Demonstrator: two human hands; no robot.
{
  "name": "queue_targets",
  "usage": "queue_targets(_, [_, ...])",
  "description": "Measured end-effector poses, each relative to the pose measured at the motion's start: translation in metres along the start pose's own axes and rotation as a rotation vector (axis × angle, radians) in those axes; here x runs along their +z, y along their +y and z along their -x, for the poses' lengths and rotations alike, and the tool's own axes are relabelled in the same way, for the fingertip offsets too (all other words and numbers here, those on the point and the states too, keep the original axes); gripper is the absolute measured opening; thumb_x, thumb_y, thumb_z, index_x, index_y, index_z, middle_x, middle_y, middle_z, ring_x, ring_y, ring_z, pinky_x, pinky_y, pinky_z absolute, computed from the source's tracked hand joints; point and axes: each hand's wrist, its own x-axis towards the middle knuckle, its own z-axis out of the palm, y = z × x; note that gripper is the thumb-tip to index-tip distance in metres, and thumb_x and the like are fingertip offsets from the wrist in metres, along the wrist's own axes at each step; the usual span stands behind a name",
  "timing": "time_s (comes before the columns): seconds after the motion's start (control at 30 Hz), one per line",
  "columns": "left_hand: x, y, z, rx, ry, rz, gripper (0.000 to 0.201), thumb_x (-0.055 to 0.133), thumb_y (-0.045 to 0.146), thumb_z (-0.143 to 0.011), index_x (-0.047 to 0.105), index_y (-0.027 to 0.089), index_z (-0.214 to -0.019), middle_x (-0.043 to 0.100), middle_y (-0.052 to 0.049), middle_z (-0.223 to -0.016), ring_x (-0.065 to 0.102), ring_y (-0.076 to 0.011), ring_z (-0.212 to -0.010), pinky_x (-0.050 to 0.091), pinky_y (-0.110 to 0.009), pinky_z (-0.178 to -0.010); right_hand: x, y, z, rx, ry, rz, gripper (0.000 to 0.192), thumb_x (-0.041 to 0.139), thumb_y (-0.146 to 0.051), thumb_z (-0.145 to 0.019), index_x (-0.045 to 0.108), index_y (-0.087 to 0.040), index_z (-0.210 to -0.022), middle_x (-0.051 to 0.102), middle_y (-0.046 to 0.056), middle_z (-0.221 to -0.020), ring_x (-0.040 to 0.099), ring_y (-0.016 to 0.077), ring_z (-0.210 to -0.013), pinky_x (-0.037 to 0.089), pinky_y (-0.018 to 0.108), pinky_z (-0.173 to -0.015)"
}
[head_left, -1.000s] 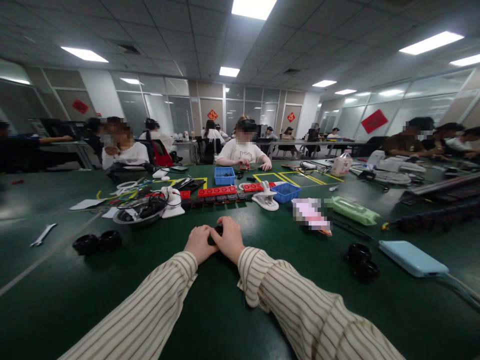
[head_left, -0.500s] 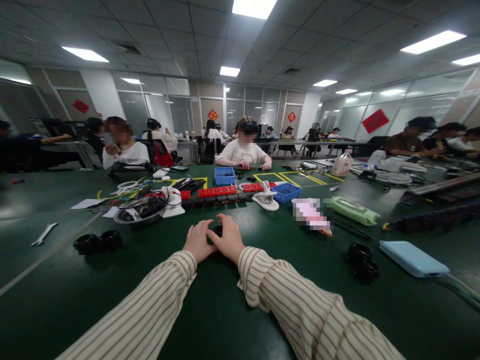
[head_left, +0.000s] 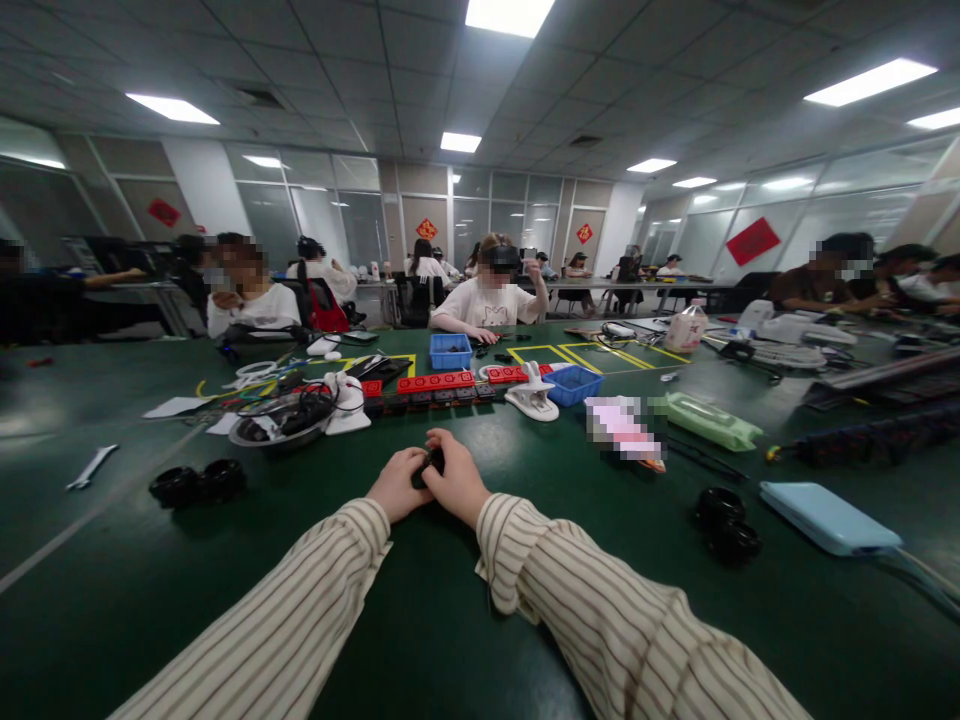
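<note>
At the middle of the green table (head_left: 420, 640), my left hand (head_left: 396, 486) and my right hand (head_left: 454, 476) meet, fingers curled round a small black part (head_left: 430, 462). Most of that part is hidden by the fingers, so its kind does not show. Two black ring-shaped parts (head_left: 196, 484) sit side by side to the left of my hands. Another two black ring-shaped parts (head_left: 729, 524) stand to the right, near a light blue power bank (head_left: 829, 516).
Beyond my hands lie a red and black strip of sockets (head_left: 435, 385), a white clamp base (head_left: 532, 392), blue bins (head_left: 450, 351) and a metal bowl (head_left: 277, 435) of cables. A wrench (head_left: 93, 467) rests at left, a green packet (head_left: 709, 421) at right. A person (head_left: 491, 300) sits opposite.
My left hand's fingers have drawn down and curled in more, and the black part shows more between my hands. The person opposite has raised one hand toward the headset.
</note>
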Motion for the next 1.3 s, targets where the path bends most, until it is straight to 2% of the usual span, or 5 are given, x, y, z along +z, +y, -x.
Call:
queue_targets(0.13, [0.001,0.001,0.001,-0.075,0.023,-0.048,0.068,0.066,0.031,-0.060,0.042,0.016,-0.121,0.048,-0.012,-0.122,0.044,-0.0280,-0.113,0.034,-0.041,-0.098,-0.003,-0.005,0.001,0.025,0.003,0.089,0.050,0.055,-0.020,-0.071,0.044,-0.015,-0.119,0.055,0.008,-0.108,0.050,0.0219,-0.101,0.035,0.039,-0.094])
queue_targets(0.53, [-0.002,0.022,0.003,-0.201,0.042,-0.237,0.036,0.059,0.035,-0.067,0.057,0.017,-0.099,0.059,-0.010,-0.105,0.051,-0.0278,-0.103,0.024,-0.049,-0.101,-0.001,-0.002,-0.001,0.088,0.063,0.250,0.024,0.059,-0.032,-0.074,0.054,-0.018,-0.092,0.055,0.005,-0.090,0.050,0.0206,-0.089,0.038,0.035,-0.082])
queue_targets(0.8, [-0.002,-0.004,-0.002,0.025,-0.032,0.023,0.025,0.063,0.024,-0.064,0.061,0.017,-0.089,0.059,-0.007,-0.103,0.052,-0.0223,-0.100,0.041,-0.032,-0.091,-0.004,-0.005,0.001,-0.035,-0.012,0.028,0.033,0.053,-0.011,-0.071,0.051,-0.016,-0.103,0.060,0.002,-0.088,0.053,0.0172,-0.087,0.040,0.032,-0.084])
queue_targets(1.07, [0.000,0.001,0.001,-0.069,0.001,-0.051,0.055,0.068,0.034,-0.060,0.051,0.017,-0.110,0.055,-0.009,-0.111,0.050,-0.0261,-0.105,0.037,-0.039,-0.094,-0.005,-0.006,0.001,0.027,0.054,0.146,0.039,0.057,-0.034,-0.077,0.049,-0.015,-0.111,0.057,0.007,-0.099,0.051,0.0207,-0.094,0.038,0.036,-0.087])
queue_targets(1.3, [-0.003,0.014,0.003,-0.141,-0.014,-0.206,0.039,0.062,0.034,-0.064,0.056,0.015,-0.097,0.057,-0.009,-0.102,0.051,-0.0276,-0.100,0.033,-0.043,-0.094,-0.002,-0.005,0.000,0.085,0.010,0.244,0.025,0.058,-0.032,-0.075,0.054,-0.018,-0.096,0.055,0.006,-0.095,0.050,0.0211,-0.092,0.038,0.036,-0.083])
